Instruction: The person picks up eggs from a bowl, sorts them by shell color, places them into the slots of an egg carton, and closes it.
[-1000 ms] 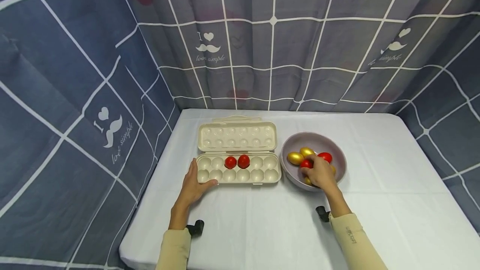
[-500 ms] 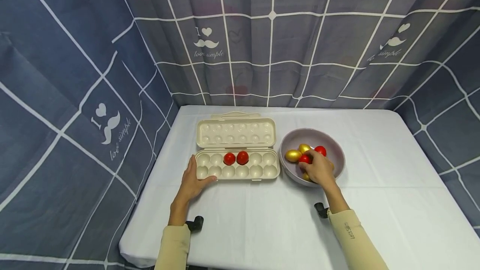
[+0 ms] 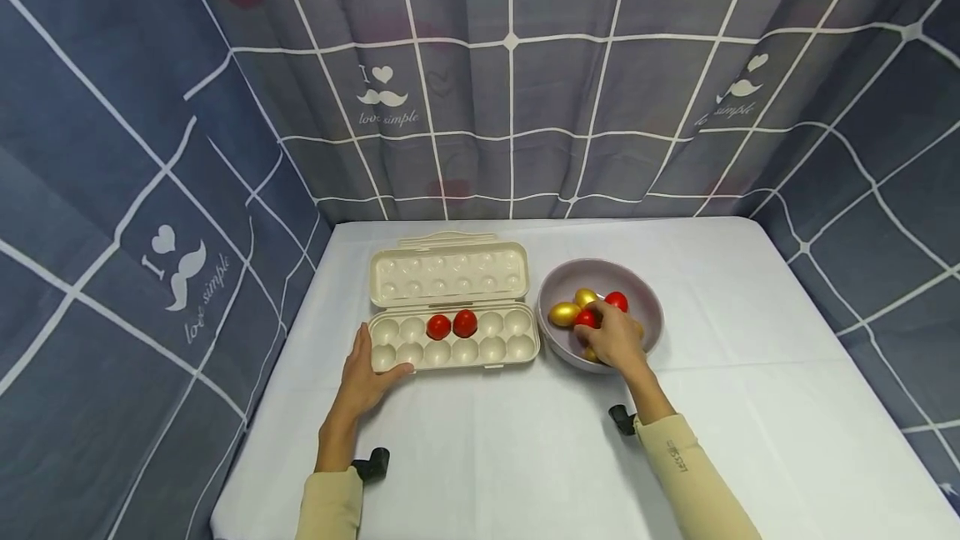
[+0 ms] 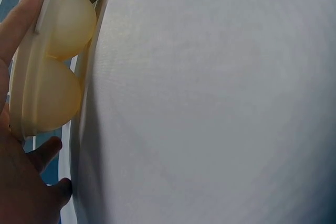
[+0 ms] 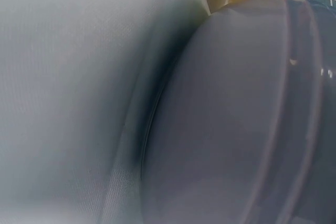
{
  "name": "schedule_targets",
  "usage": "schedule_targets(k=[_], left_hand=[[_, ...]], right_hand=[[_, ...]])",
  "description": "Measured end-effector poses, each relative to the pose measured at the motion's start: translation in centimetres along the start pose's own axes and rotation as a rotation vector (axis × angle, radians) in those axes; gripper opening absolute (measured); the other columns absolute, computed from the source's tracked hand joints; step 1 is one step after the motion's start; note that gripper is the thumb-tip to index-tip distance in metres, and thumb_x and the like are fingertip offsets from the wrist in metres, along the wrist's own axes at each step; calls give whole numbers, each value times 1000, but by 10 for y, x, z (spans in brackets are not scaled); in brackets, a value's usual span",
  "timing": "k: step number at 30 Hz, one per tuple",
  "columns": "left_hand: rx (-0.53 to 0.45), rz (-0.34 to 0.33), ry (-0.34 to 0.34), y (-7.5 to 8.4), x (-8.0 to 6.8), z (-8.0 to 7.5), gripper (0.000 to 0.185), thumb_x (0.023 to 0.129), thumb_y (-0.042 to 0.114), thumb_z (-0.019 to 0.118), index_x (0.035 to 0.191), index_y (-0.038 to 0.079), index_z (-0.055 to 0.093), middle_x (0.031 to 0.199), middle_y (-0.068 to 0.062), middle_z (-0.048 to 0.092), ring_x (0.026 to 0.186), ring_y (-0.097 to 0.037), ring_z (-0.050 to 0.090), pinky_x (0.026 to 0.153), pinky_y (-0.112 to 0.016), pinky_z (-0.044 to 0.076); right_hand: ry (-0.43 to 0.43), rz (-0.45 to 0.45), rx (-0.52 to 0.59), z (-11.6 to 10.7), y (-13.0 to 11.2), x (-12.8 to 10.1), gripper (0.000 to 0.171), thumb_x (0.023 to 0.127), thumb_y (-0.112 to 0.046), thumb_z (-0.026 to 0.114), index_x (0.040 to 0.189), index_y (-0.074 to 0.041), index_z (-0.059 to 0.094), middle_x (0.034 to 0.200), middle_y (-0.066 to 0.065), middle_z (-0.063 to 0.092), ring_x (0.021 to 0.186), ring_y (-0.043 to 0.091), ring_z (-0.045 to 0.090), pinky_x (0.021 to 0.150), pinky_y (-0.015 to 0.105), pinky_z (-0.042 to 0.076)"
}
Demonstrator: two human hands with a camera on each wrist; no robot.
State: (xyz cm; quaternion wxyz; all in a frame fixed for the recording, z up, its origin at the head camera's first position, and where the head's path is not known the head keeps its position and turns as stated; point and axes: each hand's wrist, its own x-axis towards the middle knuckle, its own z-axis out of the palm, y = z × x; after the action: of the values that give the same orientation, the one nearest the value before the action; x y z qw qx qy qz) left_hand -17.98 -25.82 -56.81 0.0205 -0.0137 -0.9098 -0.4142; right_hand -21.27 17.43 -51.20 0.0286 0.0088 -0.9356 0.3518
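Note:
A cream egg carton [image 3: 491,348] lies open on the table, with two red eggs side by side in its back row, one red egg [image 3: 438,327] left of the other red egg [image 3: 465,323]. My left hand [image 3: 363,377] rests at the carton's left end, fingers along the side and thumb on the front edge. In the left wrist view, the thumb touches the carton's rim [image 4: 26,87]. My right hand [image 3: 621,342] reaches into a mauve bowl [image 3: 551,290] and pinches a red egg [image 3: 587,319]. The palm hides part of the bowl's contents; the right wrist view shows only the bowl's outer wall [image 5: 220,119].
Several gold eggs lie in the bowl, among them a gold egg [image 3: 564,314] at the left. Another red egg [image 3: 617,301] sits near its back. The carton's lid [image 3: 450,273] lies folded back. A white cloth [image 3: 510,457] covers the table; checked curtains [image 3: 480,90] surround it.
The head view has shifted, so everything appears further left. My right hand stays in the bowl at the red egg, nearly still. My left hand keeps its place on the carton.

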Motion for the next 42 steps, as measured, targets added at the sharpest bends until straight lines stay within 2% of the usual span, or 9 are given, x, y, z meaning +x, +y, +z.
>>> schedule_targets(k=[6,12,16,20,24,30,33,37,42], left_hand=[[-8,-22,-7,1,-1,1,126,76,43,85,155,-6,0,162,-24,5,145,-47,11,115,-57,14],[12,-58,-32,3,-1,-1,127,78,47,82,155,-4,-6,162,-25,0,145,-49,5,116,-57,10],[10,-73,-42,3,-1,-1,127,78,49,81,155,-2,-6,162,-24,-2,145,-49,4,116,-57,10],[5,-72,-44,3,-2,-2,127,78,49,81,155,-2,-6,163,-22,-2,145,-48,5,116,-57,11],[8,-63,-37,3,-2,-2,127,78,49,81,155,-3,-5,162,-23,-1,145,-49,6,116,-58,11],[-4,-62,-34,3,0,1,127,78,50,81,156,-1,-5,163,-21,-2,145,-49,5,115,-60,10],[-12,-79,-40,4,0,2,128,78,50,81,156,2,-7,163,-20,-3,145,-50,4,115,-60,9],[-14,-93,-48,5,-1,2,127,78,50,81,157,3,-8,163,-21,-4,144,-51,2,115,-60,7],[-22,-91,-27,4,-3,0,127,78,48,82,156,1,-6,163,-22,-2,143,-53,2,114,-62,6]], right_hand=[[-4,9,16,0,0,0,37,86,-18,75,116,0,65,107,20,67,94,37,60,84,53,43],[39,15,38,0,1,-1,45,86,-22,75,123,1,63,110,21,67,98,37,61,87,53,42],[70,22,119,-1,1,-5,45,87,-21,75,123,2,62,116,23,65,104,39,61,91,53,45],[141,-50,240,1,1,-7,44,88,-16,75,123,6,62,117,24,64,106,38,63,91,49,51],[244,-147,319,5,1,-8,36,86,-12,76,117,3,66,109,21,67,99,32,68,85,44,55],[357,-284,307,10,-9,-5,31,82,-12,78,111,-3,70,100,14,71,88,27,70,76,44,57],[336,-331,358,16,-21,-3,32,81,-10,79,111,0,70,101,15,71,89,28,70,78,45,57],[236,-377,462,30,-42,-5,35,82,-6,81,112,4,68,104,17,69,95,33,70,82,40,56],[148,-442,432,51,-67,-6,37,83,-10,80,114,4,67,105,16,70,98,31,69,83,40,56]])
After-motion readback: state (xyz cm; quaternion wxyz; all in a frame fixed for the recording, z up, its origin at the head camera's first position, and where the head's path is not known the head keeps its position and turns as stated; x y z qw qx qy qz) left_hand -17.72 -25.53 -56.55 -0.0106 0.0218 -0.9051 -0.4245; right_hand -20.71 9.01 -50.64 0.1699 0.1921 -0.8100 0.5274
